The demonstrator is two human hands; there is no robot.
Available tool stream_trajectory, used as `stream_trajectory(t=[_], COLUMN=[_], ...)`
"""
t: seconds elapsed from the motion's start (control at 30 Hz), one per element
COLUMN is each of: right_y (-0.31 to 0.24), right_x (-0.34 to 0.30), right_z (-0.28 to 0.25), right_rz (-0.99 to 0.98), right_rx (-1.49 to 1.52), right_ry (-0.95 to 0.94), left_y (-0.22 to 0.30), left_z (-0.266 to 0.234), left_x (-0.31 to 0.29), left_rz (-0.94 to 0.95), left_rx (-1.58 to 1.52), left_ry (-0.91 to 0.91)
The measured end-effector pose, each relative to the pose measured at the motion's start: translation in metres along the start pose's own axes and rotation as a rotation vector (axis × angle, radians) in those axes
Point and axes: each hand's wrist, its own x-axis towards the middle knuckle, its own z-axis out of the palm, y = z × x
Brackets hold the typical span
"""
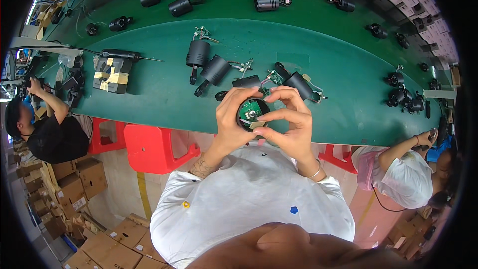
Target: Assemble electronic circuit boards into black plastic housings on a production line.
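My left hand [231, 112] has its grip closed around the side of a black housing [240, 121], which I hold up in front of the white shirt [259, 179], over the near side of the bench [167, 104]. My right hand [291, 119] meets it from the other side, index finger and thumb reaching over the rim; whether that grip pinches anything inside, I cannot tell. The open end faces up at my camera, probably so the green circuit board [249, 108] can be both seen and reached; the left hand seems to do the steadying, leaving the right fingers free for the small parts.

Just beyond my fingers lie 2 black cylinders, the left cylinder [215, 69] and the right cylinder [298, 84], with wired boards hanging out on the bench; I judge they sit there to be within easy reach. Farther left, a power screwdriver [119, 55] lies by a taped black block [113, 77], its bit pointing right, likely parked handy yet out of my way.

Across the far green strip [224, 7], more black units [266, 2] are spread well apart. At the sides, 2 co-workers sit, at left [59, 137] and at right [408, 182].
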Motion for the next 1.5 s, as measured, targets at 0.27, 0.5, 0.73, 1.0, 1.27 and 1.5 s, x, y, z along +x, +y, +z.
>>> stream_trajectory(t=[0.27, 0.5, 0.73, 1.0, 1.27, 1.5], right_y=[0.001, -0.008, -0.003, 0.010, 0.020, 0.014], right_x=[0.001, 0.015, 0.016, 0.016, 0.020, 0.021], right_z=[-0.005, -0.007, -0.017, -0.018, -0.017, -0.028], right_rz=[-0.065, 0.074, 0.195, 0.004, 0.131, -0.006], right_rx=[0.009, 0.262, 0.201, -0.039, 0.216, 0.137], right_ry=[-0.054, -0.028, -0.228, -0.248, -0.212, -0.162], left_y=[-0.006, -0.007, -0.012, -0.005, -0.006, -0.004], left_z=[0.000, 0.001, 0.008, 0.007, 0.005, 0.005], left_x=[-0.001, -0.004, -0.006, -0.001, -0.003, 0.000], left_rz=[0.051, 0.038, 0.132, 0.097, -0.054, -0.134], left_rx=[0.018, -0.236, -0.180, -0.125, -0.135, -0.098], left_ry=[0.013, -0.116, -0.166, -0.221, -0.283, -0.197])
